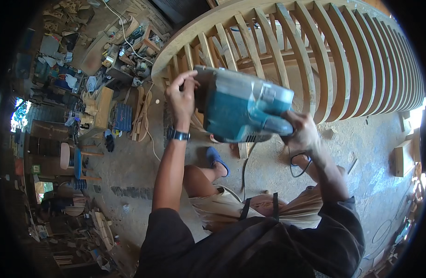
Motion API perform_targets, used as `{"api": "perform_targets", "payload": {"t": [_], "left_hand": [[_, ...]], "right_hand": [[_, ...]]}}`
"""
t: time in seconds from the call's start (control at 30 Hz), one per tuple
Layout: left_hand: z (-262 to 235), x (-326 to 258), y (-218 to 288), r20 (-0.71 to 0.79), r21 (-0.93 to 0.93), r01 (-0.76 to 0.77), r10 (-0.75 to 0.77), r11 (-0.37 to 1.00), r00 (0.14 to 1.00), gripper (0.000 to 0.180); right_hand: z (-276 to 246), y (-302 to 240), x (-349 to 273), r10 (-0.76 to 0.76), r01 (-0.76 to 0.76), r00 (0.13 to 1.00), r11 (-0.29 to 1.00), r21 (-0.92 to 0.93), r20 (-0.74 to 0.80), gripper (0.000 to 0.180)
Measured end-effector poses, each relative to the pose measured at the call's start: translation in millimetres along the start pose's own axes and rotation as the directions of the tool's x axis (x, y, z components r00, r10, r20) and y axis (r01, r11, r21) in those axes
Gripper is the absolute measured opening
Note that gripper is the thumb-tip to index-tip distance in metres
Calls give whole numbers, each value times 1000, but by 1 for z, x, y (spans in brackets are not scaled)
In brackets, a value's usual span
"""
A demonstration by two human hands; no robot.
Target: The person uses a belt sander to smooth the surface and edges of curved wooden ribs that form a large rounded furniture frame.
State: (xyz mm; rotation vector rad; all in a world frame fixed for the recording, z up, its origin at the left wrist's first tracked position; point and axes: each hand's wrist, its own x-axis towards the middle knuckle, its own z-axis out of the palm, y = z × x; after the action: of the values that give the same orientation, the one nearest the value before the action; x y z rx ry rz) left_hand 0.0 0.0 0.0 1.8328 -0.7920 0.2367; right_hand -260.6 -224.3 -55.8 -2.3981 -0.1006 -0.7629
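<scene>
- Far left of the frame is a cluttered workshop floor (129, 185): wood offcuts, a blue tool case (121, 117), a stool (78, 163). Plenty there to snag a cable or trip on if the person steps back that way.
- Left hand (182, 95), just left of centre, has its fingers wrapped around the front end of the teal power tool (243, 109). Looks like an electric planer, though I can't see the underside. That grip is up near the nose, so if the tool kicks, my guess is this hand slips first.
- The tool sits dead centre, held up in the air in front of the curved wooden boat frame (315, 60), not resting on anything. Whether it's running, can't tell.
- Below it, a foot in a blue sandal (216, 159). Open footwear right under a heavy tool is a bad combo if it drops.
- Right hand (302, 131), right of centre, is closed on the rear handle.
- The black power cord (294, 162) loops under that hand and trails down by the legs; it could catch on a knee or get pulled into the work.
</scene>
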Motion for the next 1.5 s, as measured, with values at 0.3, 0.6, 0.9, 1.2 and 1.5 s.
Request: {"api": "perform_targets", "payload": {"t": [0.3, 0.6, 0.9, 1.2, 1.5], "left_hand": [[11, 100, -13, -164, -83, 51, -64, 995, 984, 21], [18, 138, -24, -337, 86, 101, -66, 991, 939, 24], [10, -16, 5, -253, 116, -103, 130, 988, 959, 19], [22, -136, -25, -338, -136, -158, 104, 978, 935, 18], [8, -9, -21, -472, 10, -148, 135, 989, 871, 24]], "right_hand": [[-40, 36, 126, 39, -46, 998, 983, -178, -45, 34], [-67, 39, 197, 121, -118, 993, 946, -302, -8, 52], [-49, 44, 91, -189, 187, 982, 973, -131, -3, 33], [-41, 44, 37, -441, 449, 893, 883, -134, 84, 33], [-53, 59, 135, -254, 250, 967, 958, -140, -6, 36]]}}
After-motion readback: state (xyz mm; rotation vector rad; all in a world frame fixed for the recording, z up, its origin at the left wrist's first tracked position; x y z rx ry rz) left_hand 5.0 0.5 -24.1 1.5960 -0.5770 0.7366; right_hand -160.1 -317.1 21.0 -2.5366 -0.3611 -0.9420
